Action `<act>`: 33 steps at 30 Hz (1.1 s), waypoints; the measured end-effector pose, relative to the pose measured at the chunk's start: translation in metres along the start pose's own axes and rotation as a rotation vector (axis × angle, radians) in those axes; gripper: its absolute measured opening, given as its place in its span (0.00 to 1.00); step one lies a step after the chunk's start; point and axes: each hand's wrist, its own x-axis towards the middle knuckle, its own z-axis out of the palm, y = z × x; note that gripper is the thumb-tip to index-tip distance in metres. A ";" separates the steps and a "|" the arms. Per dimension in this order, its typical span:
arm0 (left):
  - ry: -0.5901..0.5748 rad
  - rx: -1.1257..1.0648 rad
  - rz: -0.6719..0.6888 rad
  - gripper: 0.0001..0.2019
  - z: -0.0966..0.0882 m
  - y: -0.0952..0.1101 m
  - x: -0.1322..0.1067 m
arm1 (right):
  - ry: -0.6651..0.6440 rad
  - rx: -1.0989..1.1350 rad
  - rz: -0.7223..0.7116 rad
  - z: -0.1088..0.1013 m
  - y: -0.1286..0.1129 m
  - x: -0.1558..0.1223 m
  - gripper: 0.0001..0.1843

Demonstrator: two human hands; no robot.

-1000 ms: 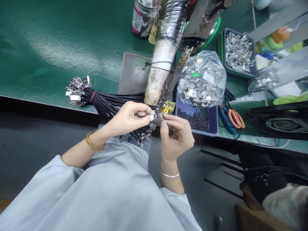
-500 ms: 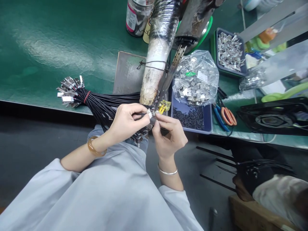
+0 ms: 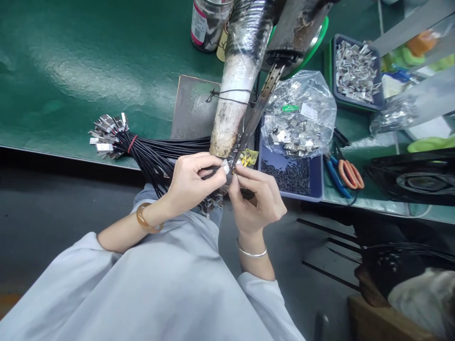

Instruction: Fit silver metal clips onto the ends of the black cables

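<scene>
My left hand (image 3: 190, 182) pinches the end of a thin black cable with a small metal connector shell at its tip (image 3: 225, 166). My right hand (image 3: 258, 199) meets it from the right, thumb and forefinger pinched on the same small metal piece. Both hands sit at the bench's front edge, just below a plastic-wrapped pipe (image 3: 238, 90) and a slanted metal strip (image 3: 258, 111). A bundle of black cables (image 3: 156, 151) with metal ends, tied with a red band, lies across the green bench and runs under my left hand.
A clear bag of metal shells (image 3: 300, 116) rests on a blue tray (image 3: 316, 182) of small dark parts. Another tray of shells (image 3: 357, 71) stands behind. Orange-handled scissors (image 3: 350, 173) lie right of the tray. A jar (image 3: 209, 21) stands at the back, a black fan (image 3: 415, 180) at the right.
Both hands stay pinched together on the cable end; the fingertips have closed in slightly. The view has shifted a little; the bundle and trays have not moved.
</scene>
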 end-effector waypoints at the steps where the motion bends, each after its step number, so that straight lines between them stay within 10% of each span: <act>1: -0.005 -0.004 -0.001 0.09 0.000 0.000 0.000 | 0.000 0.005 -0.002 0.000 0.000 0.000 0.11; 14: -0.088 0.010 -0.035 0.09 -0.003 0.000 0.000 | -0.015 0.015 -0.009 -0.004 0.002 -0.002 0.10; 22: -0.119 0.042 0.035 0.09 -0.011 -0.004 0.000 | -0.158 0.340 0.492 -0.008 -0.004 0.006 0.06; 33: -0.087 -0.011 -0.010 0.08 -0.007 -0.002 0.001 | -0.146 0.115 0.194 -0.009 -0.005 0.008 0.09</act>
